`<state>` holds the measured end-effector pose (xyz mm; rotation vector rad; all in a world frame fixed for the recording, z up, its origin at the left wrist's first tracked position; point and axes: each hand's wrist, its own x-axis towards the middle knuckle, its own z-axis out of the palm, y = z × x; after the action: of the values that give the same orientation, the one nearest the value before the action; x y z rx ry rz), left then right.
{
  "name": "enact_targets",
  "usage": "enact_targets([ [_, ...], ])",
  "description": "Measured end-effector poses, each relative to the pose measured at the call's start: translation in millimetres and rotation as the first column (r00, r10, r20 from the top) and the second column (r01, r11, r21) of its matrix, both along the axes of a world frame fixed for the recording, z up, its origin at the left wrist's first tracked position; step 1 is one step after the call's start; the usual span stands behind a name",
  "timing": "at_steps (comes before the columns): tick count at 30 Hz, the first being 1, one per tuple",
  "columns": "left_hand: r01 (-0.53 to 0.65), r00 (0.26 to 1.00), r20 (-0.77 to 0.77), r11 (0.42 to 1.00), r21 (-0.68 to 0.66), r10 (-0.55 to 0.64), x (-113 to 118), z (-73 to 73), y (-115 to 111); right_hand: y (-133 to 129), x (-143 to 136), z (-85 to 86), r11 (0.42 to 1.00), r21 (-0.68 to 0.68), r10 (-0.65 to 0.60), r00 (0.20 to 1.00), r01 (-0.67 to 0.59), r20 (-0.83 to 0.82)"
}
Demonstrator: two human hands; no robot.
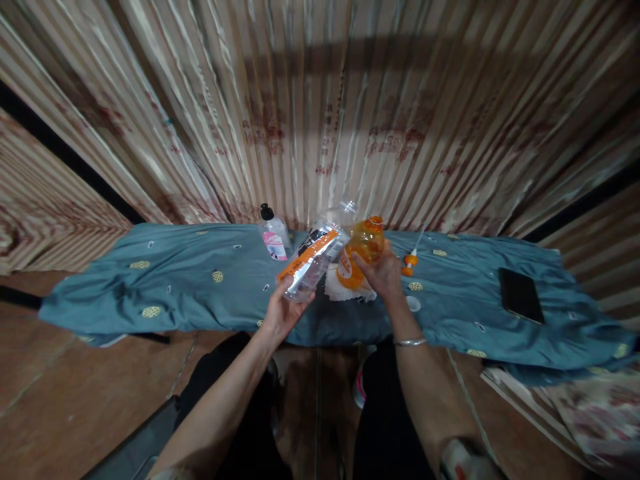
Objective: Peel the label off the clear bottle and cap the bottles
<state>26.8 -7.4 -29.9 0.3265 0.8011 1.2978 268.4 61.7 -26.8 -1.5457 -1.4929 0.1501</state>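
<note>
Tilted with its neck up and to the right, a clear plastic bottle [311, 263] with an orange and black label rests in my left hand [286, 310], fingers wrapped around its lower part. My right hand [381, 270] grips an orange pump bottle body [369, 241], its neck uncapped and orange liquid inside. The two bottles are close together, the clear one's neck just left of the orange one; whether they touch I cannot tell. Below them lies a crumpled white tissue [340, 288]. An orange pump head [410, 261] with a thin tube lies right of my right hand.
A bottle with a black top and pink label [273, 235] stands at the back left. A small whitish round cap [413, 304] lies near my right wrist. Farther right is a flat black object [521, 295]. A wrinkled teal cloth [190, 287] covers the narrow table before a corrugated wall [310, 100].
</note>
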Motion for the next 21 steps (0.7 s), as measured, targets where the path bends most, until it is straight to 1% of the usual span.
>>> enact_targets([
  [4,-0.073,0.997,0.022,0.997,0.010,0.073,-5.1,2.7,-1.4,-0.1,-0.6,-0.5,1.000,0.000,0.003,1.000,-0.003,0.010],
  [6,-0.087,0.996,0.024,0.996,0.015,0.087,-8.6,3.5,-1.7,-0.2,-1.3,0.1,1.000,0.000,-0.003,1.000,0.003,0.010],
  [12,-0.040,0.999,-0.003,0.999,0.007,0.040,-24.4,6.2,-5.4,-0.5,-2.6,1.4,0.999,-0.034,-0.003,1.000,0.004,0.029],
  [21,-0.027,0.997,-0.076,0.996,0.086,0.034,-41.7,7.8,-10.2,1.2,-1.6,-1.4,0.999,-0.032,-0.027,0.997,0.030,0.073],
])
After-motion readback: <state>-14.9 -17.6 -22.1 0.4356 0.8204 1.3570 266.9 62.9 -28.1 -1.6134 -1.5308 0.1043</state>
